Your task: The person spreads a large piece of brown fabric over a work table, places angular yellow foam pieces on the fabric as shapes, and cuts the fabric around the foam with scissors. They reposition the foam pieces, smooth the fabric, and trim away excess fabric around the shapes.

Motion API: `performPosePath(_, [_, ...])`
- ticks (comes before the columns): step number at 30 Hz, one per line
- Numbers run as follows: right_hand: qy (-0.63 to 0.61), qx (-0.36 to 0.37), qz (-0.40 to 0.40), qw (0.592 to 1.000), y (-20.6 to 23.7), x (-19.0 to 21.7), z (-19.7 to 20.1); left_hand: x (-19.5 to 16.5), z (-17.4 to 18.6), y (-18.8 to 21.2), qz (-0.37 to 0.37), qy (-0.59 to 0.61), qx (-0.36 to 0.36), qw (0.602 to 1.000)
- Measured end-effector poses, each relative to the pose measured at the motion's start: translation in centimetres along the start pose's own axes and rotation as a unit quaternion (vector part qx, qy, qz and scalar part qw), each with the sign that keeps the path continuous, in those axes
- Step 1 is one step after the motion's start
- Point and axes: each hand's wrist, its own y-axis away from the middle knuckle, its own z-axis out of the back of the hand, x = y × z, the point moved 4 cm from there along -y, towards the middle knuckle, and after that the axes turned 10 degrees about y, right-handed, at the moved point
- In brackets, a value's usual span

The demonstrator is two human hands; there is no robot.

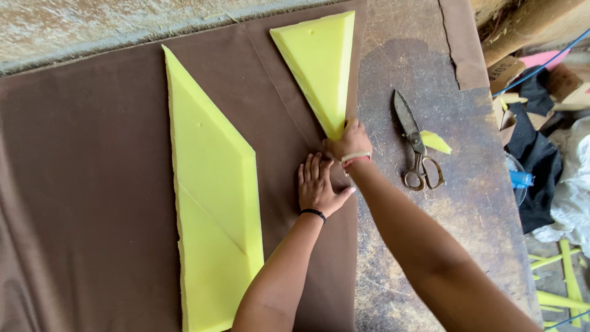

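Observation:
A brown fabric (pixel 86 184) covers most of the worn table. On it lie a long yellow foam piece (pixel 209 184) and, farther back, a yellow foam triangle (pixel 322 61) with its point toward me. My left hand (pixel 317 185) lies flat on the fabric, fingers spread, just below that point. My right hand (pixel 350 141) is curled at the triangle's tip, pinching the tip or the fabric edge there; which one I cannot tell.
Metal scissors (pixel 416 144) lie on the bare tabletop (pixel 430 233) right of my right hand, beside a small yellow foam scrap (pixel 435 141). Off the table's right edge are dark and white cloth, cardboard, and yellow foam strips (pixel 568 276) on the floor.

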Motion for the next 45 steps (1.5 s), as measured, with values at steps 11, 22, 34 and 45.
performPosePath(11, [-0.332,0.145,-0.099,0.927,2.0,-8.5,7.6,0.3,-1.4,-1.3,-0.057,-0.062,-0.081,0.993])
performPosePath(22, [-0.26,0.103,-0.228,0.933,23.1,-24.8,7.9,-6.8,12.1,-15.3,-0.111,0.188,-0.277,0.936])
performPosePath(34, [-0.26,0.13,-0.075,0.954,26.3,-19.6,0.0,-13.0,11.1,6.7,-0.154,0.228,-0.218,0.936])
performPosePath(45, [-0.347,0.07,-0.126,0.927,32.1,-27.7,-4.0,-7.8,-1.5,13.3,-0.056,0.187,0.039,0.98])
